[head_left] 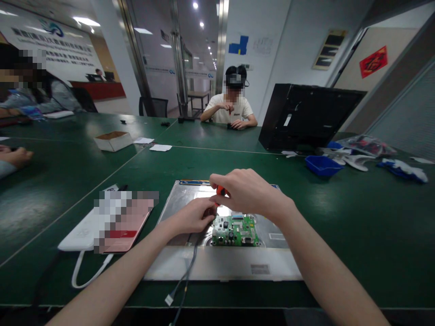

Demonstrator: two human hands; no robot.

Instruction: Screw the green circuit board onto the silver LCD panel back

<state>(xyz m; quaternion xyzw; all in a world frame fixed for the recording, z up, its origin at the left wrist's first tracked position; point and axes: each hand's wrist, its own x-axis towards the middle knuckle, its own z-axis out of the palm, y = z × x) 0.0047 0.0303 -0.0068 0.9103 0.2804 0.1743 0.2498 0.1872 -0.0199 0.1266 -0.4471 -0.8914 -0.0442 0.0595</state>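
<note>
A silver metal panel (231,265) lies flat on the green table, with a green circuit board (237,231) on its middle. My right hand (243,190) is closed round the orange-red handle of a screwdriver (221,190), over the board's upper left corner. Just below and left of it, my left hand (195,215) has its fingers pinched together at the board's upper left edge; what they hold, if anything, is hidden. Dark cables (193,262) run from under my left hand over the panel's lower edge to a white connector (169,299).
Left of the panel lie a white power bank (81,228) and a pink phone (136,226), joined by a white cable. Farther back are an open box (113,141), a black monitor casing (309,117) and a blue tray (322,165). A person (234,102) works across the table.
</note>
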